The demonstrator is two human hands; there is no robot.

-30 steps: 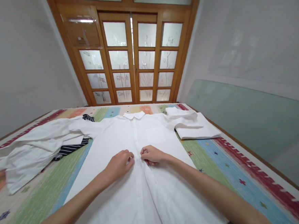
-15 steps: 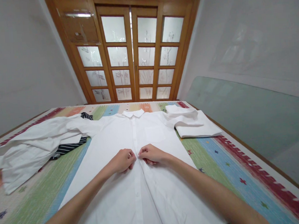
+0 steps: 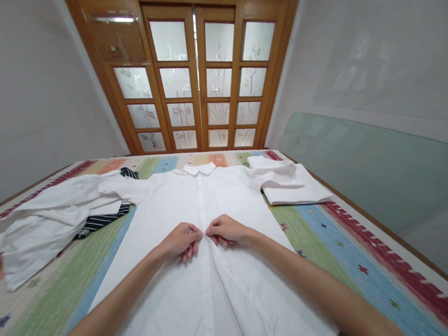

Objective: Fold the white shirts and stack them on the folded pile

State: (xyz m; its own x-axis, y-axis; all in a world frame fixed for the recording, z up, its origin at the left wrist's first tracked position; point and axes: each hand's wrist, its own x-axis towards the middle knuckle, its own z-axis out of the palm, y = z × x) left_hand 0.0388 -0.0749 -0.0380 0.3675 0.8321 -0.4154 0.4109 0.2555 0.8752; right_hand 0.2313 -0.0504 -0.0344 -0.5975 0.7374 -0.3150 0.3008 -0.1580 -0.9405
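Observation:
A white collared shirt (image 3: 171, 289) lies spread front up, collar at the far end and sleeves out to both sides. Above mid-placket its front edges meet; below, they part in a narrow gap. My left hand (image 3: 183, 241) pinches the placket edge from the left, thumb and forefinger together. From the right, my right hand (image 3: 226, 230) pinches the facing edge, its fingertips almost touching the left ones. The fabric is drawn up slightly between them. Any button at the fingertips is too small to make out.
A rumpled white garment (image 3: 54, 210) lies at the left with a black striped cloth (image 3: 105, 221) under it. Folded white cloth (image 3: 298, 191) sits at the right by the sleeve. All rest on a colourful striped cover (image 3: 329, 252); a pale green panel (image 3: 361, 153) leans on the right wall.
My left fingers have shifted slightly, with the thumb now stretched toward the right hand's fingertips. The fabric between the hands is pinched closer together. The garments around have stayed put.

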